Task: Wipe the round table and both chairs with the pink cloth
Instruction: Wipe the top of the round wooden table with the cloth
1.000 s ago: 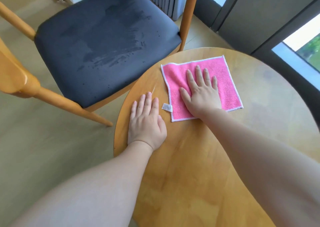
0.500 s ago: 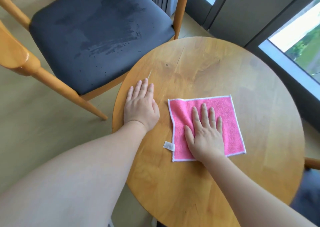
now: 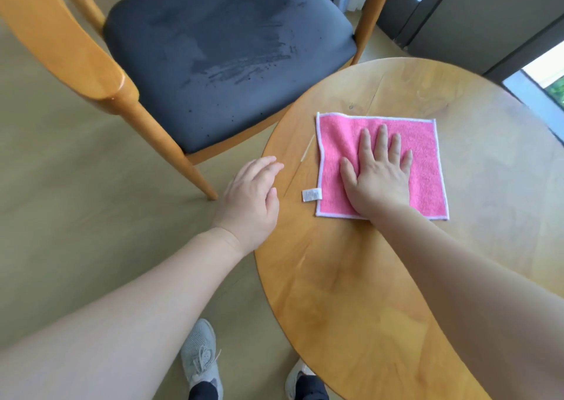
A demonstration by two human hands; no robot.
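On round table (image 3: pixel 366 277): pink cloth (image 3: pixel 424 161) flat under right hand (image 3: pixel 378 183) fingers (image 3: pixel 381 140).

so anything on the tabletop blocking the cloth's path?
Nothing visible. The right hand lies flat on the pink cloth, and the round table around it is bare wood. The left hand sits at the table's left edge, clear of it.

Round wooden table (image 3: pixel 360 293): pink cloth (image 3: pixel 424 167) spread flat on top, white tag (image 3: pixel 312 194) at corner.
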